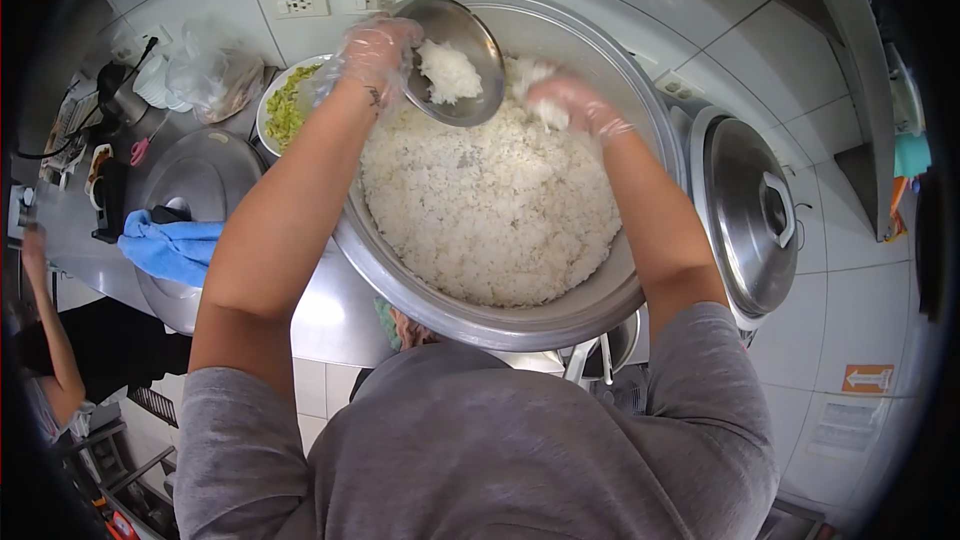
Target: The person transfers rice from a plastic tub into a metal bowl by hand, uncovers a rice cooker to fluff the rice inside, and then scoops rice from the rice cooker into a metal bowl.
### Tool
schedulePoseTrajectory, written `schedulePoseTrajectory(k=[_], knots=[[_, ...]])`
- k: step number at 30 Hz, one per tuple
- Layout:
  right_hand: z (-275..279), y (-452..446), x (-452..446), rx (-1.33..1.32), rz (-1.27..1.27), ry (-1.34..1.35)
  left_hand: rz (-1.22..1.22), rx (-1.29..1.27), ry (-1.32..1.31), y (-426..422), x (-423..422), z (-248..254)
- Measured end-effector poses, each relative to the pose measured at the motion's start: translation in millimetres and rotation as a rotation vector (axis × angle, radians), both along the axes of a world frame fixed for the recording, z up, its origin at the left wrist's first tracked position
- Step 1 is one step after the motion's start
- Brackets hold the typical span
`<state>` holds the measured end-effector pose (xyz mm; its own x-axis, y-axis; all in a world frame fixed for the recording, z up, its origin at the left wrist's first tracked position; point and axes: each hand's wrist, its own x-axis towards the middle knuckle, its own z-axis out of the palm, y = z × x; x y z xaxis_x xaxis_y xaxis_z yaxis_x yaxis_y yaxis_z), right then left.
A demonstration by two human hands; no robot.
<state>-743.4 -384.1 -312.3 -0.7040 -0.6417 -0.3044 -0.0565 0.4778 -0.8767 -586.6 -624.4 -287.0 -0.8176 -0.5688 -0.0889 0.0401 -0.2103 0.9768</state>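
Note:
A wide metal pot (470,325) in front of me holds a large mass of cooked white rice (480,210). My left hand (378,52), in a clear plastic glove, grips the rim of a steel bowl (484,60) tilted over the pot's far left part. Inside that bowl lies a clump of rice (448,72). My right hand (575,105), also gloved and smeared by motion, is just right of the bowl above the pot. Its fingers are closed around some white rice (545,112).
Left of the pot stand a white dish of chopped green food (285,115) and a large round lid (205,175) with a blue cloth (172,245). A lidded steel cooker (745,210) stands close on the right. Another person's arm (58,340) shows at far left.

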Motion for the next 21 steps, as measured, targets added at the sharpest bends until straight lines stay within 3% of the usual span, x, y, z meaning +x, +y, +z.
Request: schedulePoseTrajectory(k=[1, 2, 3, 4, 6, 7, 10, 11, 13, 14, 16, 20, 21], knots=[[27.1, -7.6, 13.2, -0.251, -0.048, -0.126, 0.026, -0.305, -0.032, -8.8, -9.7, -18.4], [51.8, -16.1, 29.2, -0.278, -0.028, -0.100, 0.047, -0.607, -0.069, -16.6, -18.0, -33.1], [71.5, -23.1, 45.3, -0.308, -0.013, -0.073, -0.041, -0.423, -0.119, -21.6, -23.5, -39.4], [82.4, -25.9, 60.4, -0.309, -0.019, -0.076, -0.047, -0.424, -0.122, -16.2, -24.7, -36.4], [96.4, -27.8, 81.3, -0.161, 0.209, 0.238, 0.016, 0.296, -0.167, -1.7, -24.8, -20.0], [101.3, -25.9, 79.0, -0.004, 0.113, 0.539, 0.011, 0.296, -0.170, -0.9, -18.8, -14.4], [86.9, -11.8, 16.1, -0.092, -0.039, 0.357, -0.009, 0.296, -0.108, -2.8, -5.5, -2.3], [71.3, -13.5, 9.3, -0.091, -0.043, 0.360, 0.048, 0.421, -0.053, -2.7, -6.4, 0.0], [34.1, -21.7, -2.8, 0.213, 0.219, 0.464, 0.085, 0.573, 0.097, 4.2, 1.7, 15.8], [19.7, -27.8, -8.0, 0.214, 0.223, 0.466, 0.089, 0.575, 0.099, 3.4, 0.9, 17.4], [-10.8, -41.6, -19.5, 0.557, 0.581, 0.773, 0.125, 0.625, 0.128, -1.0, 0.8, 15.5], [-87.1, -61.4, -70.1, 0.624, 0.716, 0.859, 0.170, 0.595, 0.157, -2.6, 1.7, 12.2], [-94.0, -60.3, -70.2, 0.585, 0.653, 1.024, 0.165, 0.592, 0.163, -4.2, 0.1, 11.1]])
